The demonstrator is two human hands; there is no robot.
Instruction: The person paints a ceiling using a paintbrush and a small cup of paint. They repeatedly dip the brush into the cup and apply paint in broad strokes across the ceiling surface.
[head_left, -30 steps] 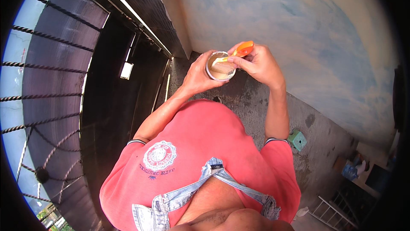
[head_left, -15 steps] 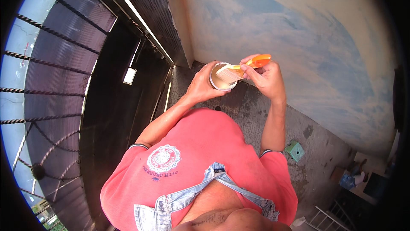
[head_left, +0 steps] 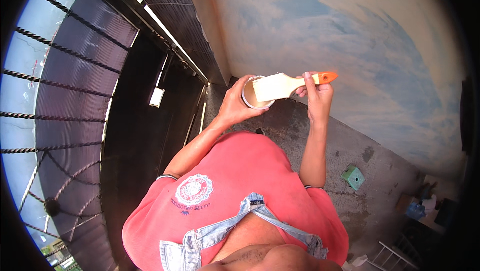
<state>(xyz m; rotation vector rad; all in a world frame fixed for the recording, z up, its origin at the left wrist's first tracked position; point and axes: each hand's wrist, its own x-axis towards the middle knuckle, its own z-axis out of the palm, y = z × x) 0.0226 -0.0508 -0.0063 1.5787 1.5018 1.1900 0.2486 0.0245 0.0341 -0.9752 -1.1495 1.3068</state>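
Observation:
My left hand (head_left: 234,105) is wrapped round a tub (head_left: 248,102) of pale cream paint and holds it out ahead of my chest. A wide, flat paintbrush (head_left: 272,88) with an orange-tipped handle is pinched between the thumb and fingers of my right hand (head_left: 318,96). It lies nearly level, its bristles over the right side of the tub's mouth. Cream paint coats the bristles and the brush's flat side. Whether the bristle tips touch the tub's inside, I cannot tell.
A wall (head_left: 325,36) painted in blue and cream patches rises ahead and to the right. On the left are a dark gate (head_left: 135,111) and twisted metal bars (head_left: 65,81). A small green stool (head_left: 353,178) stands on the grey floor (head_left: 345,206), with a white metal frame (head_left: 387,256) at lower right.
My right hand has turned the brush, so its broad side now faces up and its handle points right. The bristles have come higher out of the tub, which stays in my left hand.

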